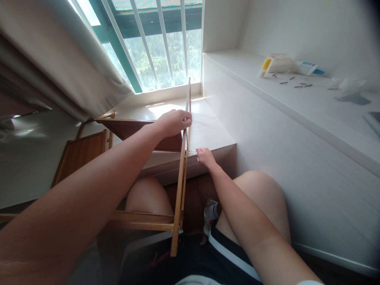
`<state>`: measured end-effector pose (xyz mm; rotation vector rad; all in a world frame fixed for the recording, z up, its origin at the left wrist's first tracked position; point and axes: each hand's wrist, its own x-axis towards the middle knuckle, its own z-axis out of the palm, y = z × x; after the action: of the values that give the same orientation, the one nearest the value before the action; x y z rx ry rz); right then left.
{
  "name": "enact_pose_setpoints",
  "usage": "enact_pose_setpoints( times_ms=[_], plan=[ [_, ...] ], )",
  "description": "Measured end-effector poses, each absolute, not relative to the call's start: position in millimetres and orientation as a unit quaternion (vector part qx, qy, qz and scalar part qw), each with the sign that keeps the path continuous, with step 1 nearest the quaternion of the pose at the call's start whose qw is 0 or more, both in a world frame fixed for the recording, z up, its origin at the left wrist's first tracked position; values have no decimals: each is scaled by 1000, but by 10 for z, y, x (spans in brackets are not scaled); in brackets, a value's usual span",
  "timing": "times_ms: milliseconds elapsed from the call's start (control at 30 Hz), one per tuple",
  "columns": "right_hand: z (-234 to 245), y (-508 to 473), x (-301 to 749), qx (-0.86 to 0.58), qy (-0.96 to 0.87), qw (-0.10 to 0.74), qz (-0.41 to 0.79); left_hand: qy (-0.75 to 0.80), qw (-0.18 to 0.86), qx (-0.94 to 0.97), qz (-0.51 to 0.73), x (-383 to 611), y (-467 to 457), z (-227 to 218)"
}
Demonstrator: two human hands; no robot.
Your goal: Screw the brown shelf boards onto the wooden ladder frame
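A brown wooden furniture frame (178,190) with flat panels stands tilted between my knees and a white ledge. My left hand (175,122) is closed around its long upright rail, with fingers and thumb wrapped over the wood. Lower down on the right, my right hand (205,157) pinches a thin metal rod (192,151) that reaches sideways to the rail. The rod's far end meets the wood, and its exact kind is too small to make out.
A white shelf (267,89) on the right carries several small metal bolts (303,85), a yellow-and-white packet (276,65) and a blue-capped tube (310,68). A barred window (160,51) and a grey curtain (68,51) stand beyond. A white ledge (210,122) lies under the window.
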<state>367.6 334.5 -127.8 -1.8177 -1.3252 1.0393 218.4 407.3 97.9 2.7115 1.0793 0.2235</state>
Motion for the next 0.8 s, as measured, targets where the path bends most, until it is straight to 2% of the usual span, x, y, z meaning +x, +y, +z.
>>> enact_pose_setpoints(
  times_ms=[667,800],
  plan=[
    [-1170,3276,3667,-708,-591,277,270,372,120,917,74,2182,4071,977],
    [-1180,3262,3650,-704,-574,311,280,369,114,919,77,2183,4073,969]
  ],
)
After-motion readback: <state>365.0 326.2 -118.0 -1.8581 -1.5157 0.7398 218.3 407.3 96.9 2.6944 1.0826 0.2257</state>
